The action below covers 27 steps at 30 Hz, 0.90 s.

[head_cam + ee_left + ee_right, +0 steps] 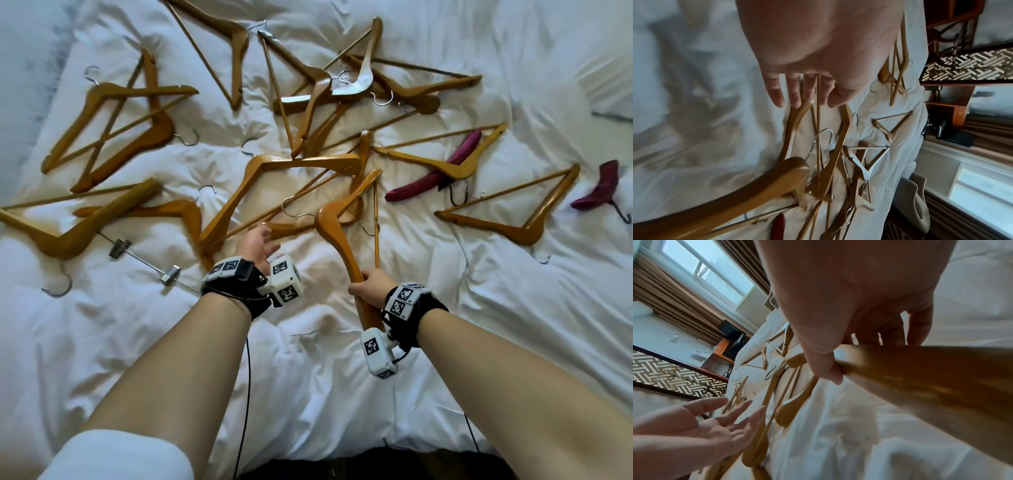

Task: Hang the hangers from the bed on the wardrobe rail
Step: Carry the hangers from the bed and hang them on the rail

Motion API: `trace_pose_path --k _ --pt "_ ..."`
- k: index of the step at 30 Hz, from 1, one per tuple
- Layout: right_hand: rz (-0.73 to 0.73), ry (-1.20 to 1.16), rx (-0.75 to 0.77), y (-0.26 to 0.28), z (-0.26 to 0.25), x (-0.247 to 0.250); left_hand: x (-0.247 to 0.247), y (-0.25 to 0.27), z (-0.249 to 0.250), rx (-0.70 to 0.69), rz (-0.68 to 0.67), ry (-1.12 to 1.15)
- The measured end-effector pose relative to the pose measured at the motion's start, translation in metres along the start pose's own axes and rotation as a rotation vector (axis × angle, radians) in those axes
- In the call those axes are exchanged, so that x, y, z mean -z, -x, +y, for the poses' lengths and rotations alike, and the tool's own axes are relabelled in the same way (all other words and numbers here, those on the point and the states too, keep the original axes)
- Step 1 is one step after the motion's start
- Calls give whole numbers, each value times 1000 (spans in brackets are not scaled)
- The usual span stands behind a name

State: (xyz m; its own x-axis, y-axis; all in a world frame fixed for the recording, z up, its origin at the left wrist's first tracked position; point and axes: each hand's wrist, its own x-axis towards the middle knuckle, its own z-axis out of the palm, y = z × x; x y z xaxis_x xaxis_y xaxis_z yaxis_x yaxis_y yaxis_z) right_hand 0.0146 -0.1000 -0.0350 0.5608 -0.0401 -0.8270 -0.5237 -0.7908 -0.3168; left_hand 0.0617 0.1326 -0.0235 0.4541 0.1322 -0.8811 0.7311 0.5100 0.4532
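Note:
Several brown wooden hangers [294, 171] lie scattered and overlapping on the white bed [308, 359]. My right hand [368, 287] grips one arm of a wooden hanger [337, 226] whose shoulder and hook rise over the pile; in the right wrist view my thumb and fingers wrap that hanger [920, 369]. My left hand [258, 245] is open, palm turned inward, fingers straight, just above the near end of a hanger [239, 212] in the middle. The left wrist view shows the fingertips [795, 99] hovering over hanger arms [795, 123].
Two dark red padded hangers [435, 178] [603, 192] lie at the right. A metal clip hanger bar [144, 260] lies at the left. A window with curtains [705, 272] and a patterned screen [674, 376] stand beyond the bed.

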Motion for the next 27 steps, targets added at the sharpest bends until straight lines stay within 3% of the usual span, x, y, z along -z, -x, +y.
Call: trace_pose_path --k 10,20,27 --pt "33 -192 168 17 23 30 -63 53 -45 -33 -145 -169" --pt "-150 -629 254 2 9 22 -101 47 -50 -32 -353 -504" --pt "-149 -788 269 2 -4 25 -112 44 -38 -135 -369 -652"
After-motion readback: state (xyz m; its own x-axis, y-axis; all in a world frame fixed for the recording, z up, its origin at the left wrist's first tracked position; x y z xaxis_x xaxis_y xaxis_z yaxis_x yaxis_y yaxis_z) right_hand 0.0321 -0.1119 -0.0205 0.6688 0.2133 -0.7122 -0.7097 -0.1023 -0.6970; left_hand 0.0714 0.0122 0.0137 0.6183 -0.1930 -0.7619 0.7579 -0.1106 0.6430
